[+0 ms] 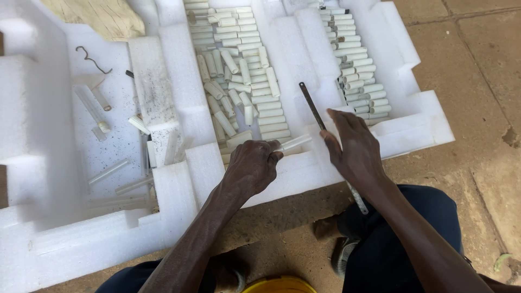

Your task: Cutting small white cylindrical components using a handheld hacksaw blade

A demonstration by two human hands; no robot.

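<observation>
A white foam tray (179, 184) lay on the paved floor (477, 70), extending ahead of both hands and well out to the left of the left hand. Its walls divided it into compartments. Two of these, directly ahead of the hands, held rows of short cut tube pieces (255, 76), white and stacked side by side. The compartment far left of the left hand held loose clear tubes (108, 171) and a bent wire hook (92, 58). The left hand (251, 167) was closed around a clear plastic tube (296, 142), pressing it onto the near foam wall, with the free end projecting toward the right hand. The right hand (354, 149) was closed on a narrow saw blade (313, 106). The blade tip pointed ahead of that hand and its tail passed back under the wrist. The blade crossed just beside the tube's free end; contact could not be confirmed.
</observation>
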